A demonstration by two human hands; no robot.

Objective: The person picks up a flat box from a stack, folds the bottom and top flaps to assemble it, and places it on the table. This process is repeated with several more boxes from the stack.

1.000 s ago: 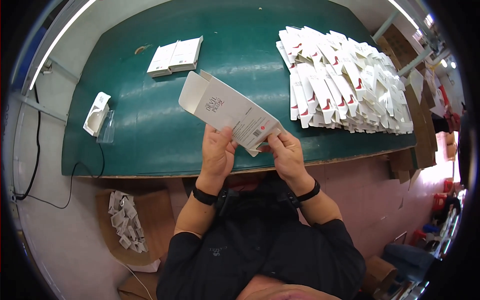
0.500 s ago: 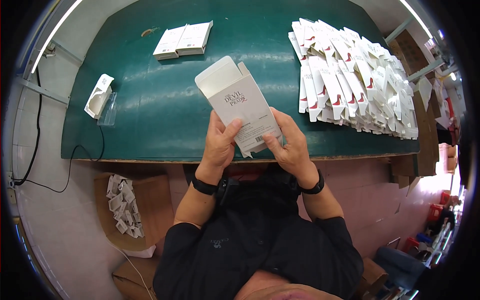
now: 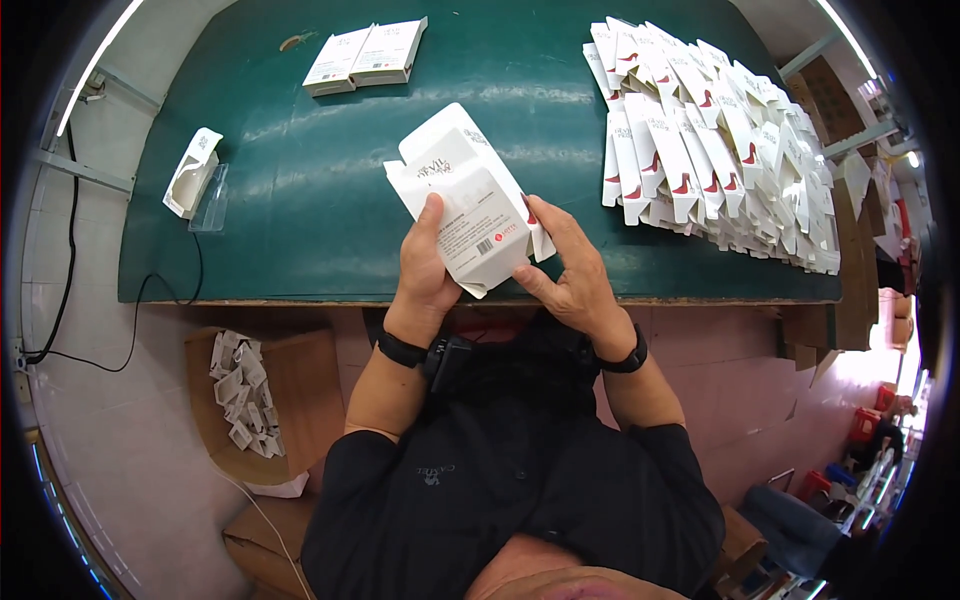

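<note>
A white cardboard carton [image 3: 465, 195] with printed panels is held above the near edge of the green table [image 3: 300, 200], its open flaps pointing away from me. My left hand [image 3: 425, 270] grips its left side with the thumb on the front panel. My right hand [image 3: 570, 275] holds its right lower corner, fingers pressed against the side. Both wrists wear dark bands.
A large heap of flat white cartons with red marks [image 3: 720, 140] covers the table's right part. Two folded white boxes [image 3: 365, 55] lie at the far left. A small white carton with a clear holder [image 3: 195, 175] stands at the left edge. A brown cardboard box of small white pieces [image 3: 250, 400] sits on the floor.
The carton has gone from a flat sheet held tilted to an opened-up box shape, turned more upright between my hands. My hands have shifted slightly down its sides.
</note>
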